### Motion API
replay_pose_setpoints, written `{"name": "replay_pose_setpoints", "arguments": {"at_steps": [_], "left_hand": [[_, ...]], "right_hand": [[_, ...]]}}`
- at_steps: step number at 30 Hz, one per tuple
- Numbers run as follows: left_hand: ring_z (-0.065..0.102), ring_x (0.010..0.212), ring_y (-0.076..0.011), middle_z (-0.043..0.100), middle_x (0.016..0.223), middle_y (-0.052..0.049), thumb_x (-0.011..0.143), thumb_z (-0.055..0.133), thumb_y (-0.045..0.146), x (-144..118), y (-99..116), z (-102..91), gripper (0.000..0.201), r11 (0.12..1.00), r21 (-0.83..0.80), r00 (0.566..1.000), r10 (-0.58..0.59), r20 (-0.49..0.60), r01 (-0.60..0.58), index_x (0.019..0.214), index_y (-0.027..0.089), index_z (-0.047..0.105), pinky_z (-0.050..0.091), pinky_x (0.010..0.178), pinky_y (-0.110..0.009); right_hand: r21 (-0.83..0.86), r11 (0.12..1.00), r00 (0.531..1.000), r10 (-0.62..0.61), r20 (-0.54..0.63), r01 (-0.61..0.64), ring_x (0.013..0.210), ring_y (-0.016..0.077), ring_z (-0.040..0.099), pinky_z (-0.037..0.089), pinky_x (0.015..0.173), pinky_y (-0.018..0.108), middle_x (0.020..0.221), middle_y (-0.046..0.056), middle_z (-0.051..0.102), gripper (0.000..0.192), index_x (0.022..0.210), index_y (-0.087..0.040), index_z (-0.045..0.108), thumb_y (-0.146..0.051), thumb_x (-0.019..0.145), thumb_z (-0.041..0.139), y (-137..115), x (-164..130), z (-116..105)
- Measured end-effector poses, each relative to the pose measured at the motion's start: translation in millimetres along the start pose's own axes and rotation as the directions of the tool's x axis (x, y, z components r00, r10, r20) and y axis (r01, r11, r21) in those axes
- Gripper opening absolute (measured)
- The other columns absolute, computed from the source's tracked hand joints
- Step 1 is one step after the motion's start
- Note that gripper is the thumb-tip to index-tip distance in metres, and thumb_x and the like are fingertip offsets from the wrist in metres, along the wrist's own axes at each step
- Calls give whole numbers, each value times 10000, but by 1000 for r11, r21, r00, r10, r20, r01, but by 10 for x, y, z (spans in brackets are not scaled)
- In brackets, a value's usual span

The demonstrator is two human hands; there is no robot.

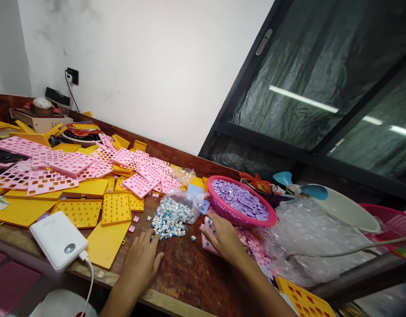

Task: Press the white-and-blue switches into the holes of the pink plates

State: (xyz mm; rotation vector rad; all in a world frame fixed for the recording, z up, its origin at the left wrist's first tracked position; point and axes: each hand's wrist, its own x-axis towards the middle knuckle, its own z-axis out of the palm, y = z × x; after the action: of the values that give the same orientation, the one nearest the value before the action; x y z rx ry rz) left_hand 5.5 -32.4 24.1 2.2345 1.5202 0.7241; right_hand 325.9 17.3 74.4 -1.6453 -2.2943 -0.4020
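Observation:
My left hand rests on the brown wooden table with its thumb apart from its fingers, holding nothing that I can see. Its fingertips reach the near edge of a heap of small white and blue plastic pieces. Further right, my right hand is closed on a small pink plate with blue pieces set in it, and covers part of it. A single white and blue piece lies between the hands. Two small pink squares sit left of the heap.
Pink grid panels and yellow trays crowd the left. A white power bank with a cable lies at the table's front edge. A pink basket of purple tiles stands behind my right hand, beside clear plastic bags.

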Motion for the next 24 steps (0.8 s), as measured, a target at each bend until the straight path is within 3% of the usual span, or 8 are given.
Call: {"name": "replay_pose_setpoints", "arguments": {"at_steps": [3,5,7,11,14,18,21,24], "left_hand": [[519,1227,-303,573,1336,-119,943,509,177,14,-13,10,359,1000,-15,1000,-7,12,7,1286,209,614,427,1055,-467],[522,1208,-296,579,1278,-123,942,481,145,24,-22,12,332,999,-8,999,-34,2,34,1231,195,637,437,1045,-457],[523,1196,-287,574,1234,-127,932,448,101,36,-34,18,335,998,-4,998,-58,-7,58,1188,184,648,450,1032,-438],[535,1188,-263,549,1235,-123,917,430,69,42,-61,35,369,997,-53,999,-48,-8,48,1199,193,633,469,1016,-400],[539,1190,-261,545,1238,-119,924,456,109,27,-71,32,365,996,-93,999,-22,-25,20,1237,207,618,469,1021,-401],[533,1205,-277,552,1239,-123,934,488,163,14,-58,-4,351,994,-109,1000,-21,-16,19,1258,205,615,455,1041,-426],[533,1210,-281,559,1238,-120,933,512,193,5,-42,-38,334,992,-120,999,-32,-11,31,1247,210,624,448,1049,-429],[531,1225,-277,564,1253,-116,932,512,201,-17,-38,-44,339,989,-146,999,-29,-21,26,1253,220,622,441,1060,-424]], "right_hand": [[152,976,987,-145,-72,155,1208,291,616,467,1046,437,1306,141,671,442,1317,-189,605,-491,1008,510,-447,648,10],[144,971,982,-186,-35,189,1164,258,628,457,1031,389,1240,131,694,354,1211,-184,643,-436,1036,467,-749,1109,75],[10,993,983,-121,135,121,1187,257,612,431,1046,380,1246,122,689,354,1198,-205,640,-471,1022,487,-976,1534,165],[-61,997,977,50,209,-38,1173,388,618,457,991,480,1256,245,666,587,1253,-103,600,-513,850,717,-1125,2112,386],[-68,987,951,156,267,-143,1089,372,673,498,920,447,1168,238,712,482,1187,-100,630,-405,832,742,-1094,2264,540],[-12,974,939,219,265,-224,1124,355,668,492,937,425,1166,223,719,415,1196,-113,627,-257,820,725,-1079,2284,612],[70,955,941,268,208,-287,1178,369,634,463,980,457,1179,234,706,410,1222,-117,616,-173,821,684,-1021,2331,487],[210,926,948,293,123,-314,1209,364,609,444,1005,483,1220,220,687,340,1212,-144,622,-173,875,594,-845,2397,192]]}}
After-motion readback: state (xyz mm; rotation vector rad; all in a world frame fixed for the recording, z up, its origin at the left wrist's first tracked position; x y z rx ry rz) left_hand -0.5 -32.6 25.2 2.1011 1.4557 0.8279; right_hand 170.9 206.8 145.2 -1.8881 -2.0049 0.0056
